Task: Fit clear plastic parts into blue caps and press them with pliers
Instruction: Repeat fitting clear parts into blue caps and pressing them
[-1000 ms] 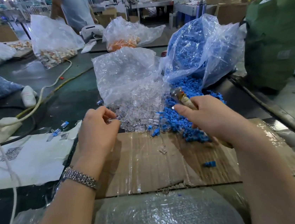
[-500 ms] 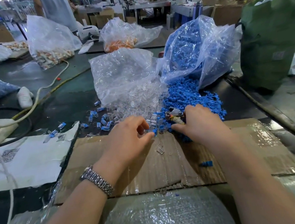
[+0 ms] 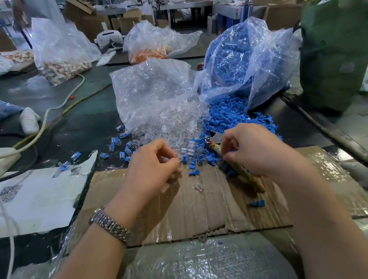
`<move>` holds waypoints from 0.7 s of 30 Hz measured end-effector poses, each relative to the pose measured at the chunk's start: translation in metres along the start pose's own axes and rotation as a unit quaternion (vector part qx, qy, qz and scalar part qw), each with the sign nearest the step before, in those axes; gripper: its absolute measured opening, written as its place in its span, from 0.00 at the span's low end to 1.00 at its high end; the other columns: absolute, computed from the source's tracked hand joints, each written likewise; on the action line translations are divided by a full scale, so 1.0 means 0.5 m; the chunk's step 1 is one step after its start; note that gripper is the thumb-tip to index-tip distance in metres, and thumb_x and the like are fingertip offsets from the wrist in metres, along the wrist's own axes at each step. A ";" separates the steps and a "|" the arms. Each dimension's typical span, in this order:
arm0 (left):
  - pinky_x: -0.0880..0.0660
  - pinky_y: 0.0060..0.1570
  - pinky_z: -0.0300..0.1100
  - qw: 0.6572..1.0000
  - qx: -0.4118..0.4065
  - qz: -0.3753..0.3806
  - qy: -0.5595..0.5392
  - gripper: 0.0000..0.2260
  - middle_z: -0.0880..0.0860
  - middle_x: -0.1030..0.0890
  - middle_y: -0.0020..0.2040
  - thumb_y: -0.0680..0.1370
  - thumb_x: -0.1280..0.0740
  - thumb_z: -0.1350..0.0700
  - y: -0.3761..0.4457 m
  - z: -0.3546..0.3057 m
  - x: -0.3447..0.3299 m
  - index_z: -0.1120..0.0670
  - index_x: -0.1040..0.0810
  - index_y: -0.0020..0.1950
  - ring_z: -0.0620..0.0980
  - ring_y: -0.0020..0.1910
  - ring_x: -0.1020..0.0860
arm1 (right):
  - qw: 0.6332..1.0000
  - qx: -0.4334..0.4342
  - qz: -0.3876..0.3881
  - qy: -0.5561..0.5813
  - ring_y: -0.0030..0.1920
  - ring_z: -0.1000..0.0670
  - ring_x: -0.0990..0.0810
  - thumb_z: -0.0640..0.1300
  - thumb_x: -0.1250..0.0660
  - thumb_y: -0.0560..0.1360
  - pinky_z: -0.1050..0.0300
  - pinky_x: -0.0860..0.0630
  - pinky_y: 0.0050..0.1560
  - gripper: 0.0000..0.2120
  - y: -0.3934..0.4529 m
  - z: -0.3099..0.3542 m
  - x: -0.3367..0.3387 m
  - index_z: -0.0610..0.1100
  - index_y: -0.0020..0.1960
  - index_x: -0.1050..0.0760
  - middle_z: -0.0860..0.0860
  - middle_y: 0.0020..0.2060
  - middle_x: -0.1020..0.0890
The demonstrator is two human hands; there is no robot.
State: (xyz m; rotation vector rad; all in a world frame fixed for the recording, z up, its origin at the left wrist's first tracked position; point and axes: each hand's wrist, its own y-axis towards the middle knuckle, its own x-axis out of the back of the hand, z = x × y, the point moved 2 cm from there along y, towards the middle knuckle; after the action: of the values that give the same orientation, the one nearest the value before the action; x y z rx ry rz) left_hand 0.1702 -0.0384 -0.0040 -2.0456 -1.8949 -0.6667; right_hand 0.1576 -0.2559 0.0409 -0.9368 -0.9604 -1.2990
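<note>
Blue caps point(image 3: 232, 113) spill in a loose heap from an opened clear bag point(image 3: 250, 63) onto the dark worktop point(image 3: 81, 128), right beside a second clear bag point(image 3: 150, 90) that pours out a pile of clear plastic parts point(image 3: 172, 127); the two heaps touch where they meet at the far edge of a taped cardboard sheet point(image 3: 198, 211). The left hand point(image 3: 152, 168), with a metal watch point(image 3: 110, 224) on its wrist, hovers over that edge with fingers curled in and the fingertips pinched on what looks like a small clear part, though the piece is too small and see-through to be sure. The right hand point(image 3: 250, 147) has its fingers curled round the pliers point(image 3: 236, 167), whose metal nose points toward the blue heap while the worn yellowish handles run back under the palm onto the cardboard. A single clear part point(image 3: 198, 187) lies on the cardboard between the hands, and a lone blue cap point(image 3: 258, 204) lies nearer the person, under the right forearm. Several assembled pieces point(image 3: 119, 146), blue with clear, are scattered on the worktop left of the clear pile. A white sheet point(image 3: 32, 202) lies left of the cardboard, and bubble wrap point(image 3: 193, 269) covers the near edge.
</note>
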 end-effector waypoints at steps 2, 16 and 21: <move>0.17 0.38 0.47 0.998 0.019 0.018 -0.063 0.08 0.55 0.14 0.43 0.76 0.30 0.67 0.000 0.000 0.003 0.58 0.25 0.41 0.51 0.37 0.14 | 0.999 0.012 0.046 -0.002 0.42 0.53 0.23 0.44 0.25 0.73 0.55 0.25 0.46 0.10 -0.004 -0.001 0.001 0.56 0.37 0.22 0.57 0.37 0.22; 0.16 0.43 0.43 0.933 0.140 0.110 -0.314 0.07 0.64 0.15 0.50 0.74 0.30 0.71 -0.005 -0.009 0.004 0.65 0.18 0.52 0.59 0.50 0.14 | 0.991 0.114 0.017 -0.063 0.53 0.50 0.31 0.47 0.31 0.78 0.55 0.31 0.52 0.02 -0.010 0.016 -0.009 0.52 0.49 0.20 0.53 0.47 0.25; 0.18 0.40 0.38 0.912 0.148 0.120 -0.364 0.08 0.65 0.15 0.51 0.74 0.31 0.72 -0.008 -0.013 0.004 0.67 0.18 0.52 0.59 0.51 0.15 | 0.986 0.132 -0.038 0.091 0.42 0.58 0.22 0.45 0.30 0.78 0.66 0.28 0.45 0.02 -0.010 0.035 -0.006 0.51 0.50 0.20 0.57 0.41 0.19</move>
State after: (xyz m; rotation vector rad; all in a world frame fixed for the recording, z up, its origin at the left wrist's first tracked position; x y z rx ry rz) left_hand 0.1654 -0.0398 0.0022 -2.4420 -1.8508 0.4976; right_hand 0.1517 -0.2387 0.0438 -0.5734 -1.0037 -1.2604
